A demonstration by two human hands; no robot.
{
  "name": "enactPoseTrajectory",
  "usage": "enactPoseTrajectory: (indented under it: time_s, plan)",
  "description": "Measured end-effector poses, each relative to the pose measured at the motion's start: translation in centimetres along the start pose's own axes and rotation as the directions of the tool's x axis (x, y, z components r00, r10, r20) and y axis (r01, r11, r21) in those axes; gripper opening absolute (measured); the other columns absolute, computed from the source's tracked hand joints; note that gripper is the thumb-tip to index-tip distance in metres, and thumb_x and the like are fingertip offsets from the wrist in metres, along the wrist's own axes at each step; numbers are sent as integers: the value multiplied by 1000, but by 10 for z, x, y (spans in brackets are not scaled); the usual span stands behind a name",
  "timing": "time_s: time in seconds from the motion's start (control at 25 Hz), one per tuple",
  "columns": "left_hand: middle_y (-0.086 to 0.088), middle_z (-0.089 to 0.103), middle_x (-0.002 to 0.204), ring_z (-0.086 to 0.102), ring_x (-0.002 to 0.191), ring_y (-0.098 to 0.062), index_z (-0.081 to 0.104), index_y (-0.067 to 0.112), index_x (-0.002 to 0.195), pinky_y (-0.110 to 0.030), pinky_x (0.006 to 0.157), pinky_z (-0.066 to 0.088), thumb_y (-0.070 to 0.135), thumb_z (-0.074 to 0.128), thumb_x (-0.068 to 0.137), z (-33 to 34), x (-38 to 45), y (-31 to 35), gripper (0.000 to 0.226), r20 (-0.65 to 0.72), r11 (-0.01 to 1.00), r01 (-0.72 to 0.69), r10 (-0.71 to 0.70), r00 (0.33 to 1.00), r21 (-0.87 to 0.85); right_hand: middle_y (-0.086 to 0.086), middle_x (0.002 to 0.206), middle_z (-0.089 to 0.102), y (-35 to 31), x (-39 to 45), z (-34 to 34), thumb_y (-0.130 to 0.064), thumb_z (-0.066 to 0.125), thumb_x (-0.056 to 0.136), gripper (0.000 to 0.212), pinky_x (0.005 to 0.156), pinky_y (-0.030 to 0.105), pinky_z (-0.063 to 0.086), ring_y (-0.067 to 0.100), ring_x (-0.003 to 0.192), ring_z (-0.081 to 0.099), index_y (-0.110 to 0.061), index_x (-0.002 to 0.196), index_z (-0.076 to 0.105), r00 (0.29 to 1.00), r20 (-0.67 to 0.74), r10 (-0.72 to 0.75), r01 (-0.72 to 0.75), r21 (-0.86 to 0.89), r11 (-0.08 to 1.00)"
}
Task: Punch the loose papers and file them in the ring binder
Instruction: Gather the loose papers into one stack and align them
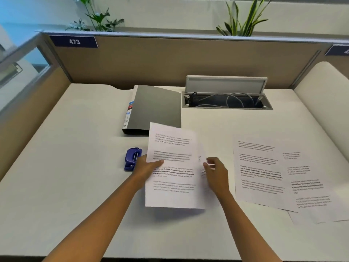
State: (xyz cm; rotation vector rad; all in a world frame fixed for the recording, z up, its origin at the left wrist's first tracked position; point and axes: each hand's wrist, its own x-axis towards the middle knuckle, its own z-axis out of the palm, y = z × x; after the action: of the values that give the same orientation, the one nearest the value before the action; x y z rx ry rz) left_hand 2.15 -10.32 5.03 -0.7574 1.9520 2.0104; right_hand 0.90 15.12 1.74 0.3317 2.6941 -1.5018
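Note:
My left hand grips a printed sheet by its left edge and holds it lifted over the middle of the desk. A second sheet peeks out behind its right edge. My right hand hovers at that right edge, fingers curled; whether it touches the paper I cannot tell. A blue hole punch lies just left of my left hand. The grey ring binder lies closed behind the sheet. More loose printed papers lie overlapping to the right.
An open cable tray with wires and a raised lid sits in the desk behind the papers. Brown partition walls enclose the desk at the back and left. A rolled white cover curves up at the right.

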Motion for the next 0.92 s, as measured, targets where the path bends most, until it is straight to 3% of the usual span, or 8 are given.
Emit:
enactPoseTrajectory:
  time_s: [0.12,0.2,0.56,0.76,0.84,0.92]
  plan:
    - [-5,73,103,71,91,-25,65,15,107,-39,83,57,5,77,84,-23,-5,2,28,-98,998,-66,66,993,-3,15,140,41,10,4,3,-41,82,76,84,101,41,41,34,130,40,-6,140,40,996,-13,92,-91,-354,931]
    - [-3,72,102,71,91,-23,64,11,115,-34,78,57,7,78,83,-37,-5,2,35,-134,996,-94,95,986,8,15,138,41,10,5,3,-51,84,68,97,100,44,42,35,128,41,-5,140,38,993,-24,112,-110,-472,875]
    - [-1,73,98,71,87,-17,69,13,108,-26,71,54,9,76,85,-48,-1,-2,24,-206,992,-127,119,971,-26,10,117,64,5,14,4,-52,83,69,71,88,39,43,32,118,52,-10,119,57,976,-52,210,-204,-536,819]
    - [-6,74,102,71,92,-25,69,11,110,-36,82,57,9,76,85,-50,4,-10,26,-270,991,-128,111,956,-46,3,87,65,10,15,-16,-36,68,89,22,60,30,41,30,80,63,-16,89,62,993,-2,120,-116,-280,953]
    - [-7,73,104,71,94,-27,69,10,111,-38,85,56,9,76,86,-51,6,-13,26,-282,991,-126,110,953,-37,-2,71,59,12,13,-37,-31,61,95,23,52,27,32,25,67,57,-20,75,56,999,-23,44,-48,-199,979]
    - [-7,73,106,70,96,-27,69,10,112,-39,87,56,10,75,86,-50,7,-17,27,-297,991,-129,117,948,-19,-3,69,59,11,12,-62,-28,58,98,24,52,27,30,22,65,53,-19,76,58,992,-124,-18,2,-131,991]
